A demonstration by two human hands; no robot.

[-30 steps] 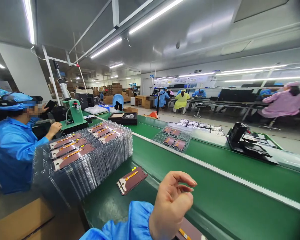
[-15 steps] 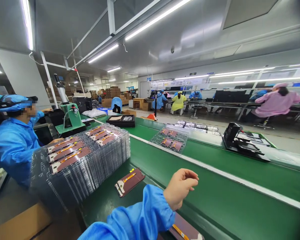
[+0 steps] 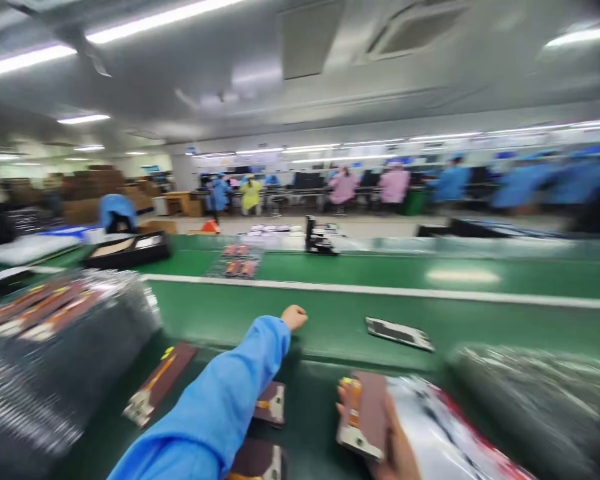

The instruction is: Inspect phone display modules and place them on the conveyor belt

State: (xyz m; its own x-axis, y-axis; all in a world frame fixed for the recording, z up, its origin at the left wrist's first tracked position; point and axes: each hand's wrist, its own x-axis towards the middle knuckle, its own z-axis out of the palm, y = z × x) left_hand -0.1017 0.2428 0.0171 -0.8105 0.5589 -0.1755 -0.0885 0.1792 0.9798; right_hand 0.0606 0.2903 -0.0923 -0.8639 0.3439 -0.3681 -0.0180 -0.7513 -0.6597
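Green belt point(image 3: 490, 327), bright room point(image 3: 300, 110); right hand point(image 3: 399, 443) closed around brown panel point(image 3: 373, 407), left hand point(image 3: 294, 318): grip unclear.

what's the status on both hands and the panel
Left hand over green belt, contents unclear. Right hand holding brown panel. Left sleeve partly hiding two more panels.

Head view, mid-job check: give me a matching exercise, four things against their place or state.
1. left hand
2. right hand
3. stack of clear trays
4. thin pale-edged device

A. holding a brown panel
B. at the far left
C. lying flat on the green surface
D. at the end of an outstretched blue sleeve

Pairs: 1-D, 2-A, 3-B, 4-C
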